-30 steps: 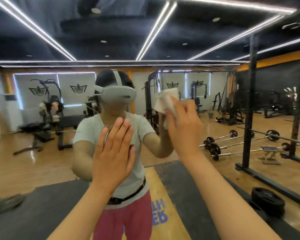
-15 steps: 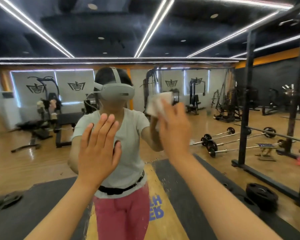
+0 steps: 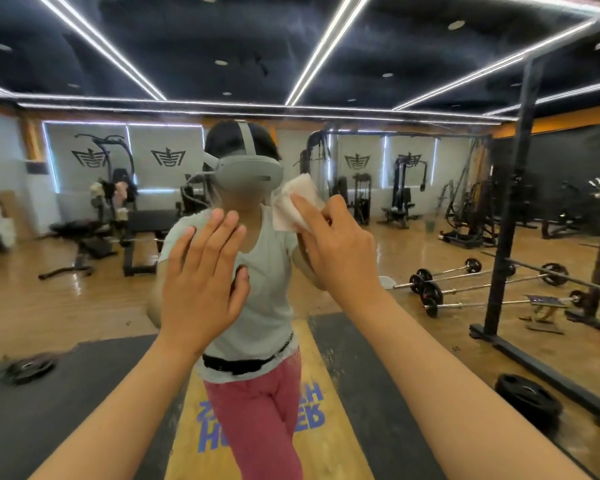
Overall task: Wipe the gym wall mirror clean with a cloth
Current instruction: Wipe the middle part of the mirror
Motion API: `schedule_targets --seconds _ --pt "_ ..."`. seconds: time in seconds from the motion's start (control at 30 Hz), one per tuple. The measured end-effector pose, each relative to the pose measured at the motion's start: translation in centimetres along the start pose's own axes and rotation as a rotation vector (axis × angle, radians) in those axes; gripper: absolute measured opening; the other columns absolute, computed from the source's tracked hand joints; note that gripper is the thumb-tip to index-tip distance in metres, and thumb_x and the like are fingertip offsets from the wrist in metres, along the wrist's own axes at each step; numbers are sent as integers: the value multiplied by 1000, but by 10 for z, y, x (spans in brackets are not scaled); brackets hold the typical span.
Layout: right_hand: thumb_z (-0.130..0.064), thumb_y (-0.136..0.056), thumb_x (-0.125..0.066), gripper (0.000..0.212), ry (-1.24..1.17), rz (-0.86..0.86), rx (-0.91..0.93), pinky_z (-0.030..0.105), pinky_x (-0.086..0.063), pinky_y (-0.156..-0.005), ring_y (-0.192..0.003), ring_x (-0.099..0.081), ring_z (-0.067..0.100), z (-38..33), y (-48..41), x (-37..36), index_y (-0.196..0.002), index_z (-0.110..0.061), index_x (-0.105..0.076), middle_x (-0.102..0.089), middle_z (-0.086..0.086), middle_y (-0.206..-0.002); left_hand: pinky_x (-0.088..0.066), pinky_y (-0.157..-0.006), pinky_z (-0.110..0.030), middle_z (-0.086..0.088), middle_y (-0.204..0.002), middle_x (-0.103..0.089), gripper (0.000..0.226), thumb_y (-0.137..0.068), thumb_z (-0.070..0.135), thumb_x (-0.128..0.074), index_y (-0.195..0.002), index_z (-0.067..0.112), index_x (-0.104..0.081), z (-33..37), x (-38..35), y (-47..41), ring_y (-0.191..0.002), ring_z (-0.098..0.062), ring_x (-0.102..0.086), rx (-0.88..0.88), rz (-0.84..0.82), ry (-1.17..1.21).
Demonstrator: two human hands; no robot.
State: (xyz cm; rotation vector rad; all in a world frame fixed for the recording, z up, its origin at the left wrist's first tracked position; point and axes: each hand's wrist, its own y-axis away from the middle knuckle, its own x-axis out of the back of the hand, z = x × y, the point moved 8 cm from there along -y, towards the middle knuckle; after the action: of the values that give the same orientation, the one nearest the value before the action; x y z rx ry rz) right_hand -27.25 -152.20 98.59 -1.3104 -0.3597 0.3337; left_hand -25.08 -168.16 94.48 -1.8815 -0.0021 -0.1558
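The mirror (image 3: 378, 161) is a large fixed pane on the wall and it fills nearly the whole view. It is hard, smooth and brittle, so I judge it needs flat, even pressure and no knock from a hard thing. Nothing of it is to be held, only rubbed. The cloth (image 3: 293, 206) is small, white, thin and soft, crumpled a little, and it lies on the glass at about head height, just right of the reflected headset (image 3: 246, 174). It is light and will slide easily, so it is best taken from behind with a spread hold, otherwise it bunches. The right hand (image 3: 340, 251) covers its lower right part. The fingers (image 3: 305, 209) are bent over the cloth and clamp it against the pane, with the index finger lying on top. The left hand (image 3: 201, 275) is raised beside it with the palm toward the glass, the fingers (image 3: 222, 233) straight and a little apart, holding nothing. I cannot tell if it truly touches the pane. If it does, it may leave prints. In the reflection are barbells (image 3: 465, 282) on the wooden floor, a weight plate (image 3: 527, 400), benches (image 3: 94, 244) and a black rack post (image 3: 510, 220) at the right. I cannot tell if that post is real or only reflected, but it could limit the reach on that side.
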Motion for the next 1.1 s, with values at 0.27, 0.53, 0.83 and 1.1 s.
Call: schedule_targets --seconds 0.27,0.53,0.83,1.1 --pt "-15 -81 -76 41 -23 13 39 21 -33 -39 -55 -47 14 34 1 12 -121 -15 -67 -56 8 -83 -18 -118 -44 -7 -141 -42 41 -88 26 -51 -125 9 -55 101 14 -36 -136 -25 -38 72 60 301" --pt "-23 -95 -50 30 111 2 -289 17 -27 -40 -55 -37 13 182 35 54 -125 -18 -46 -50 13 -87 -23 -118 -46 -9 -145 -46 49 -86 25 -52 -132 7 -51 174 -17 -73 -140 -24 -35 182 40 476" --pt "-16 -95 -59 27 230 -61 -606 12 -20 -51 -68 -45 18 287 77 85 -120 -5 -59 -52 12 -97 -17 -122 -43 -10 -146 -46 47 -90 24 -48 -133 6 -52 229 -61 -90 -142 -25 -33 265 6 508" --pt "-26 -94 -48 23 -73 2 -230 15 -31 -54 -69 -50 12 186 47 52 -113 -14 -44 -55 9 -93 -17 -122 -43 -11 -147 -48 48 -90 10 -52 -138 4 -49 233 -73 -83 -143 -23 -34 302 105 394"
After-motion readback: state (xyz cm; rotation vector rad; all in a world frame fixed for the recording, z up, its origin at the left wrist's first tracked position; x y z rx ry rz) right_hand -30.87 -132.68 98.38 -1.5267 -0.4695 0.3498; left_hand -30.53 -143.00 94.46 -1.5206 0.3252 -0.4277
